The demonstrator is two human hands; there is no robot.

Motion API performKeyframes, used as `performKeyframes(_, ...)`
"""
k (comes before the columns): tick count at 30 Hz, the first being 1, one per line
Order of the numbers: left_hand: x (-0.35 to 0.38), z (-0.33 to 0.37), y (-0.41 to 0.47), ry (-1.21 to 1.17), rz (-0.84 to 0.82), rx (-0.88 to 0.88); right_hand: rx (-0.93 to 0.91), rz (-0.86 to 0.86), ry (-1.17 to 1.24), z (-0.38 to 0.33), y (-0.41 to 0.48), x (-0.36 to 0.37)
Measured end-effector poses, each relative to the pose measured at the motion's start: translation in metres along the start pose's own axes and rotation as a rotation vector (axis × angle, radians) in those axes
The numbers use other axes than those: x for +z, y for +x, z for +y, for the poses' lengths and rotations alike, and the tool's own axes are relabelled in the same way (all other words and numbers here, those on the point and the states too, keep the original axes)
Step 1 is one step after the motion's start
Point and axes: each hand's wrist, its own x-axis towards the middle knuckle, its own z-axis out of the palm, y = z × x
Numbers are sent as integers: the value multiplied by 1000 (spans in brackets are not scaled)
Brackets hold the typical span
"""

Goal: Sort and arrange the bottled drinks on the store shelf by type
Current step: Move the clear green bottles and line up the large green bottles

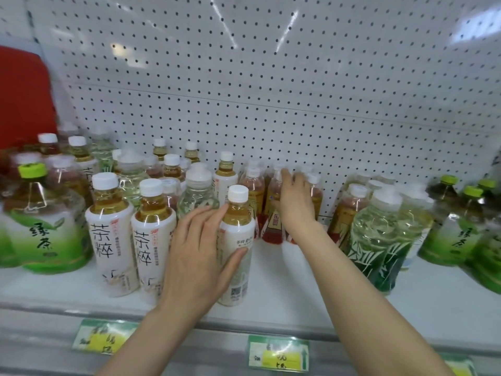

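Bottled drinks (151, 213) stand in loose clusters along a white shelf (298, 289), backed by a white pegboard wall (271, 90) that catches streaks of ceiling light. A red panel (21, 99) rises at the far left. Along the shelf's front rail hang green-and-yellow price tags (279, 354); their writing is too blurred to read.

At front centre the left hand (195, 256) grips a white-labelled tea bottle (238, 240) that stands upright on the shelf, thumb across the label, fingers wrapped behind. Just to its left stand two more bottles of the same kind (108, 234). The right hand (296, 204) reaches farther back, its fingers laid up against a group of red-labelled bottles (273, 226) by the pegboard; it covers most of them, and whether it closes on one cannot be told.

Green-labelled bottles with lime caps (46, 226) sit at the far left, cut by the frame edge. Others of that kind (455, 229) stand at the far right, beside clear bottles with bamboo-leaf labels (376, 240). The back rows on the left are smeared and overlapping – caps show, labels mostly do not.
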Motion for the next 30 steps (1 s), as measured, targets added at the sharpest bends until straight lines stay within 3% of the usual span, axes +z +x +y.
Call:
performKeyframes(3, 1, 2, -2, -20, 35, -19, -93, 147, 29, 2, -25, -27)
performKeyframes(6, 0, 21, -4, -68, 251, 61, -172, 593, 50, 23, -64, -64)
performKeyframes(8, 4, 42, -3, -146, 348, 201, -86, 809, 42, 48, -88, -80)
performKeyframes(10, 16, 68, -1, -262, 259, 249, 100, 864, 109, 78, -105, -88)
performKeyframes(13, 47, 104, 6, -368, -142, 126, 314, 755, 393, 121, -113, -92)
performKeyframes(15, 73, 125, 10, -434, -388, 19, 320, 513, 508, 146, -109, -94)
performKeyframes(17, 94, 143, 13, -539, -515, -68, 267, 240, 555, 164, -103, -99)
performKeyframes(19, 106, 157, 13, -643, -526, -111, 231, 111, 521, 178, -101, -106)
performKeyframes(21, 116, 166, 14, -657, -500, -109, 228, 88, 487, 191, -103, -112)
performKeyframes(30, 163, 228, 20, -636, -496, -96, 369, 197, 326, 258, -109, -129)
